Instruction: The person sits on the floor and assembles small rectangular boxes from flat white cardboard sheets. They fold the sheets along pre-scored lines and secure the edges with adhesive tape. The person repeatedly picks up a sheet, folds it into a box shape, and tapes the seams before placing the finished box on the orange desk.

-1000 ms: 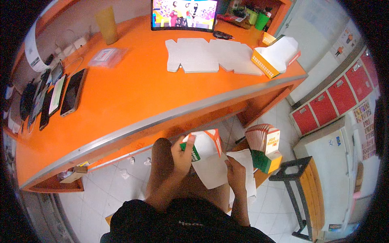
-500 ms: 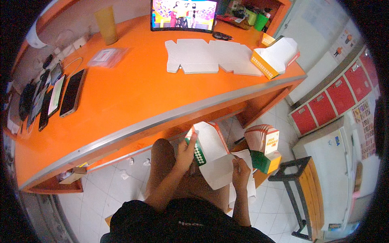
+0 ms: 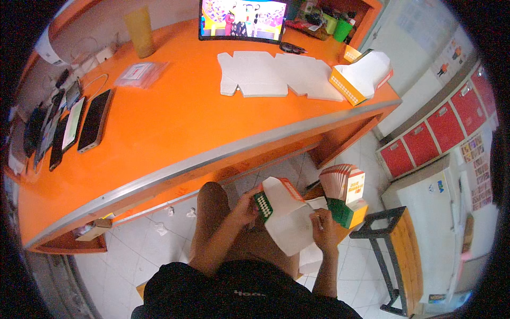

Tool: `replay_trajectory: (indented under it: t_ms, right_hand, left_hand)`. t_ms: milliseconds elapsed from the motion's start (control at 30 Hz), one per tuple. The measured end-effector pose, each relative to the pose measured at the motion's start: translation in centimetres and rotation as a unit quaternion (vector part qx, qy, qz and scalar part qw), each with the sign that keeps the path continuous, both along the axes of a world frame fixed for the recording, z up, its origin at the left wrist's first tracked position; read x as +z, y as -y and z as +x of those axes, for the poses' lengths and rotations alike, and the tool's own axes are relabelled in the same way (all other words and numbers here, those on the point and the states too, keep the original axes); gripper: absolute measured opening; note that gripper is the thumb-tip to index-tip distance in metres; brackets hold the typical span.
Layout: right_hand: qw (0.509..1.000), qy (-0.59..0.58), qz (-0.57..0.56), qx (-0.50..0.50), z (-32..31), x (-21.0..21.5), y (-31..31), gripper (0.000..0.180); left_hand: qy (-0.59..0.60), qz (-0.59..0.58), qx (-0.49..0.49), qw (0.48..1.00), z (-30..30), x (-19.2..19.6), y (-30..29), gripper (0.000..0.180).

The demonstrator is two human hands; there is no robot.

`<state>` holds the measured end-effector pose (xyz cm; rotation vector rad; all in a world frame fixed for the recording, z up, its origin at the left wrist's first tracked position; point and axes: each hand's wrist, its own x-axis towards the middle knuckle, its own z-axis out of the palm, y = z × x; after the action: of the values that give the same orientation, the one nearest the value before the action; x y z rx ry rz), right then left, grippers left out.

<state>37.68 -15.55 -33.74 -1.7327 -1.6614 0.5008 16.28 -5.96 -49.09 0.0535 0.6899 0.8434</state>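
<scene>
A partly folded cardboard food box (image 3: 289, 226) is held above my lap, its plain white inside facing up and its green and red patterned sides showing at the edges. My left hand (image 3: 246, 210) is closed on the green-patterned side. At the opposite edge, my right hand (image 3: 322, 225) pinches the white flap. Just right of that hand, a nested stack of folded boxes (image 3: 348, 194) in red, white, green and yellow rests on a wooden bench. White card (image 3: 311, 259) lies partly hidden under my right forearm.
On the orange desk (image 3: 175, 122) lie flat white box blanks (image 3: 279, 74), an orange and white folded box (image 3: 361, 78), a plastic packet (image 3: 141, 73) and several phones (image 3: 95, 121). A lit screen (image 3: 243, 20) stands behind. A black-framed wooden bench (image 3: 406, 255) is at right.
The box has turned and tipped, its upper end lower than before. My right hand has moved right and slightly down with the flap; my left hand has slid down along its side.
</scene>
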Motion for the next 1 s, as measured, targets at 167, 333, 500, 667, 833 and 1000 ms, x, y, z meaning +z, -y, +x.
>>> replay_trajectory:
  t_ms: [167, 333, 500, 667, 833, 1000]
  right_hand:
    - [0.995, -0.015, -0.003, 0.098, 5.2, 7.2, -0.3, 0.014]
    - [0.986, -0.026, 0.163, -0.024, 6.8, 17.1, -7.5, 0.028]
    - [0.983, -0.033, 0.175, 0.044, 9.7, 26.1, -20.2, 0.035]
    - [0.901, 0.199, 0.374, -0.092, 8.4, 21.8, -21.8, 0.034]
    - [0.999, 0.032, 0.031, -0.014, 8.7, 1.7, -9.3, 0.049]
    - [0.883, 0.369, -0.280, -0.071, 14.6, -19.8, 3.9, 0.096]
  left_hand:
    - [0.135, 0.085, -0.047, 0.986, -2.1, 6.1, 0.1, 0.049]
    - [0.138, 0.068, -0.017, 0.988, -2.5, 6.9, 0.2, 0.047]
    - [0.129, 0.077, -0.045, 0.988, -1.1, 7.7, 0.7, 0.042]
    - [0.130, 0.082, -0.039, 0.987, -1.4, 6.3, 0.6, 0.039]
    - [0.102, 0.052, -0.029, 0.993, -1.0, 5.8, 0.4, 0.038]
    - [0.154, 0.035, -0.062, 0.986, 0.6, 3.5, 0.5, 0.036]
